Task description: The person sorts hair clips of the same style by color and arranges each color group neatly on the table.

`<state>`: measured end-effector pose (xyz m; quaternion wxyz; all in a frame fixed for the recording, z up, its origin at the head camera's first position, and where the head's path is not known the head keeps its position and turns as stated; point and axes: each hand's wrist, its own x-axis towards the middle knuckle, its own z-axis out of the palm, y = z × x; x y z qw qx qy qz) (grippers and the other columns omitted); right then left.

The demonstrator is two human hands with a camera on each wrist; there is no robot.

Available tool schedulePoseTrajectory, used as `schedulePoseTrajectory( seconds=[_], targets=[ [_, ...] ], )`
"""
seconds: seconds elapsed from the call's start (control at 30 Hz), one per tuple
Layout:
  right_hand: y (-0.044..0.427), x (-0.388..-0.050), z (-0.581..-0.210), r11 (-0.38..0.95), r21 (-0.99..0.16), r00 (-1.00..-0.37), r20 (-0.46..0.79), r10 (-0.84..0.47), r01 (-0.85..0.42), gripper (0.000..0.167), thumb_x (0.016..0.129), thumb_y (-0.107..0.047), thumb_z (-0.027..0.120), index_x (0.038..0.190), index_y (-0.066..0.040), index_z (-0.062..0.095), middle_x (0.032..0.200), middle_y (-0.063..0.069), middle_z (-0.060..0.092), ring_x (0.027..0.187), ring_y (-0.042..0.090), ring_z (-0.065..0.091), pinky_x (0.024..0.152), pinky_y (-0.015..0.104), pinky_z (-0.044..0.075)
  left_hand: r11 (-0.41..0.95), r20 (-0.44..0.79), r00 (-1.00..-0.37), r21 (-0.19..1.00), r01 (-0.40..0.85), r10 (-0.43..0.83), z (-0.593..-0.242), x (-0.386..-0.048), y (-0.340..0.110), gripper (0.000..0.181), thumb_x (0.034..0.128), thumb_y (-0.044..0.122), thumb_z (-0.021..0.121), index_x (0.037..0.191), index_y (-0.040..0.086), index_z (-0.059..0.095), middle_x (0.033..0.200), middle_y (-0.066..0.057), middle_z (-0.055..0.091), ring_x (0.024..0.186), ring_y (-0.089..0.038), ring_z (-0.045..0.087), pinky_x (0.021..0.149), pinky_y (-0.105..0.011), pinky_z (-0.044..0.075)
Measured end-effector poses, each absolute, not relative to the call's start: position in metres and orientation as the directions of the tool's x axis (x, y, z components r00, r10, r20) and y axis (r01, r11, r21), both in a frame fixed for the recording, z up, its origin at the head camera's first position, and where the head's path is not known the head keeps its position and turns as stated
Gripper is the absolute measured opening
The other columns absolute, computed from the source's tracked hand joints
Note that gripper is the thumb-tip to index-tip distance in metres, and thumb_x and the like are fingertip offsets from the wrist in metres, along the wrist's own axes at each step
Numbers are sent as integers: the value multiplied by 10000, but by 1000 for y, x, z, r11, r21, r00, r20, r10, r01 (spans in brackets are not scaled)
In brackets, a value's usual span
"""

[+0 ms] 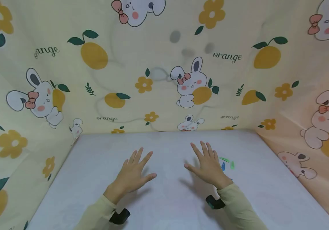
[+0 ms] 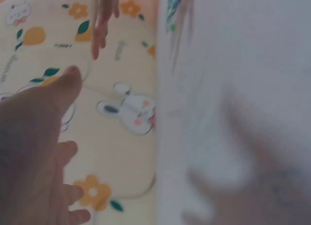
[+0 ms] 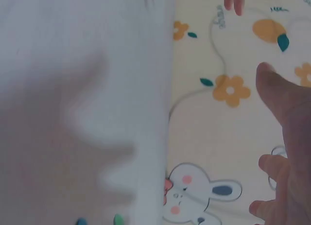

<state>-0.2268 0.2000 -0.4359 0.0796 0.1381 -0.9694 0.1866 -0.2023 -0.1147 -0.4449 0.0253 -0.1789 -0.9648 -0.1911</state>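
My left hand (image 1: 132, 174) is held over the white table with its fingers spread and nothing in it. Level with it on the other side, my right hand (image 1: 208, 166) also has straight, spread fingers and holds nothing. Shadows on the tabletop show both hands raised off it. Just right of the right hand lie small slim pieces that look like clips: a green one (image 1: 224, 159), another green one (image 1: 232, 165) and a blue one (image 1: 223, 166). A further bit of blue shows by the right wrist, mostly hidden. The right wrist view catches only the tips of a blue piece (image 3: 81, 221) and a green piece (image 3: 118, 219).
The white tabletop (image 1: 167, 204) stretches under both arms. A cream cloth (image 1: 158, 48) printed with rabbits, oranges and flowers hangs behind it and along both sides. Each wrist bears a dark strapped device, the left device (image 1: 120, 216) and the right device (image 1: 215, 202).
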Motion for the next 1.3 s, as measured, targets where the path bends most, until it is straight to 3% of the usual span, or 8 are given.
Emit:
schedulePoseTrajectory(
  seconds=[0.17, 0.53, 0.73, 0.93, 1.07, 1.23, 1.3],
  targets=[
    [218, -226, -435, 885, -358, -949, 214, -234, -299, 856, 908, -521, 688, 1587, -151, 322, 1613, 307, 246, 1495, 550, 168, 1126, 751, 194, 811, 160, -904, 401, 426, 395, -451, -207, -98, 771, 964, 578, 578, 1603, 263, 283, 1674, -151, 235, 1507, -436, 300, 1116, -661, 350],
    [254, -228, -435, 887, -351, -948, 217, -234, -299, 718, 926, -398, 712, 1509, -74, 447, 1502, 306, 421, 1374, 530, 375, 1025, 741, 346, 723, 149, -877, 512, 464, 458, -457, -219, -58, 644, 985, 452, 620, 1550, 227, 408, 1584, -79, 412, 1426, -317, 466, 1097, -541, 447],
    [267, -227, -439, 880, -375, -953, 198, -231, -291, 636, 922, -340, 732, 1442, -40, 523, 1430, 310, 498, 1320, 550, 437, 1011, 729, 378, 633, 136, -856, 617, 467, 499, -464, -222, -39, 570, 989, 370, 640, 1507, 199, 476, 1499, -69, 512, 1271, -269, 599, 1046, -462, 497],
    [285, -229, -448, 847, -445, -957, 167, -239, -290, 561, 938, -265, 720, 1409, -10, 552, 1414, 339, 500, 1295, 568, 445, 1014, 723, 383, 611, 99, -858, 661, 435, 503, -470, -226, -13, 527, 974, 362, 664, 1465, 223, 533, 1439, -5, 579, 1155, -198, 636, 944, -362, 525],
    [295, -234, -457, 811, -516, -962, 135, -239, -274, 538, 933, -220, 724, 1395, 4, 562, 1396, 335, 519, 1294, 561, 456, 1023, 713, 386, 560, 89, -858, 723, 404, 505, -474, -229, 2, 488, 967, 314, 685, 1430, 204, 574, 1390, -32, 620, 1129, -179, 637, 886, -283, 519],
    [307, -237, -471, 763, -604, -971, 92, -221, -231, 499, 937, -206, 719, 1372, -4, 582, 1350, 283, 570, 1221, 476, 544, 957, 609, 497, 479, 111, -855, 788, 386, 506, -480, -235, 17, 419, 950, 223, 710, 1355, 138, 641, 1266, -95, 681, 1025, -132, 642, 802, -211, 511],
    [312, -238, -475, 750, -626, -973, 69, -219, -213, 475, 933, -189, 722, 1355, -10, 598, 1271, 251, 608, 1113, 398, 581, 863, 478, 545, 472, 98, -860, 802, 366, 501, -482, -237, 22, 404, 941, 210, 721, 1333, 137, 659, 1240, -87, 690, 985, -91, 628, 790, -200, 508]
  ],
)
